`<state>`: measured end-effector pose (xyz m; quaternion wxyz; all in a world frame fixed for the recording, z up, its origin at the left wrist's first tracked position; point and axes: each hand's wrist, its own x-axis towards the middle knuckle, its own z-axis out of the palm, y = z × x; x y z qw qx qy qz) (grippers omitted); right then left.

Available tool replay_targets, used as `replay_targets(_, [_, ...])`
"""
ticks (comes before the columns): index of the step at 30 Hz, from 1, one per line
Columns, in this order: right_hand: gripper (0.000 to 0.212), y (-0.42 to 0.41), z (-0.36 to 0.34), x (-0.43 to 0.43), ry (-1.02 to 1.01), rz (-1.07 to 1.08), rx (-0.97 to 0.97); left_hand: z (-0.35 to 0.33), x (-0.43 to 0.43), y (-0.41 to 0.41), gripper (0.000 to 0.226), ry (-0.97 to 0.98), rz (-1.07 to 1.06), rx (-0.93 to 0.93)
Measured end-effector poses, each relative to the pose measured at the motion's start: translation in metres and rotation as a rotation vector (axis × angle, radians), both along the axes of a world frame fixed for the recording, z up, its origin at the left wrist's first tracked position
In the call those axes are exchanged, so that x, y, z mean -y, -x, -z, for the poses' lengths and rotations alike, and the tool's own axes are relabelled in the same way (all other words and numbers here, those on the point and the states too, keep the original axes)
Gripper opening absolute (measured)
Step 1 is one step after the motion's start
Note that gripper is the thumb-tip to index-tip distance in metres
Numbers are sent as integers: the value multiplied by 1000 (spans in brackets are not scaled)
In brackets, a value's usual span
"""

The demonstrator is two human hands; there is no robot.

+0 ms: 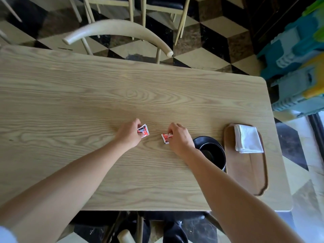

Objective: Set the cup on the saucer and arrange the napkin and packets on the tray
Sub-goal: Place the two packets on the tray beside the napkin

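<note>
My left hand [129,133] pinches a red and white packet [144,132] near the middle of the wooden table [87,95]. My right hand [178,137] grips a second red and white packet [166,137] a little to the right. A black cup [213,156] stands on a black saucer [201,140] just right of my right wrist, which partly hides them. Further right lies a brown wooden tray [245,172], and a folded white napkin [247,138] rests on its far end.
A pale wooden chair [119,30] is pushed in at the table's far side, with more chairs behind it. Colourful plastic blocks [296,67] stand past the table's right end. The tray lies close to the table's right edge.
</note>
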<state>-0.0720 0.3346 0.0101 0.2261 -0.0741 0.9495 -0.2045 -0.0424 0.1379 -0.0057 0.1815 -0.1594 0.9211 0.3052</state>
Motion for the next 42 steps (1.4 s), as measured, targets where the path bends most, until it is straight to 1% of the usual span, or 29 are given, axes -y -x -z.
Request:
replay_targets(1, [24, -1, -3, -2, 58, 39, 16, -3, -2, -4, 13, -66, -30, 27])
replay_targets(2, [24, -2, -8, -4, 102, 65, 23, -7, -4, -8, 13, -134, -63, 44])
replay_targets(3, [23, -4, -13, -6, 131, 81, 22, -13, -8, -12, 20, -188, -102, 52])
replay_targets(4, [21, -5, -19, -9, 157, 90, 20, -20, -13, -16, 24, -217, -140, 50])
replay_targets(7, [23, -13, -41, -23, 241, 124, 51, -45, -32, -28, 15, -281, -257, 36])
replay_targets(10, [24, -20, -66, -46, 292, 160, 72, -75, -54, -39, 16, -366, -348, 24])
replay_targets(13, [11, -31, -82, -60, 366, 235, 169, -91, -66, -49, 17, -453, -416, 24])
replay_targets(15, [8, -29, -82, -61, 482, 321, 227, -91, -65, -46, 16, -509, -450, 57])
replay_targets(17, [16, -67, -121, -137, 603, 329, 253, -129, -138, -88, 14, -588, -453, -20])
replay_targets(19, [27, -62, -117, -142, 626, 352, 280, -131, -142, -86, 21, -636, -489, -20])
replay_targets(20, [28, -66, -119, -148, 628, 365, 278, -130, -147, -89, 23, -653, -497, -1])
replay_targets(22, [22, -76, -123, -164, 661, 403, 297, -132, -159, -97, 26, -669, -496, 26])
replay_targets(24, [19, -88, -129, -191, 743, 453, 365, -138, -179, -106, 27, -680, -474, 28])
replay_targets(26, [23, -97, -131, -206, 792, 452, 454, -137, -191, -110, 24, -684, -469, 41])
replay_targets(27, [27, -100, -131, -215, 777, 436, 458, -137, -199, -112, 24, -685, -458, 52])
replay_targets(30, [43, -105, -129, -240, 717, 412, 398, -136, -220, -110, 24, -688, -430, 86])
replay_targets(32, [47, -107, -125, -254, 716, 440, 384, -132, -233, -108, 24, -689, -412, 98])
replay_targets(38, [34, -114, -116, -290, 742, 490, 331, -126, -265, -101, 16, -663, -324, 146])
replay_targets(42, [43, -117, -107, -316, 779, 559, 321, -116, -290, -97, 23, -645, -242, 192])
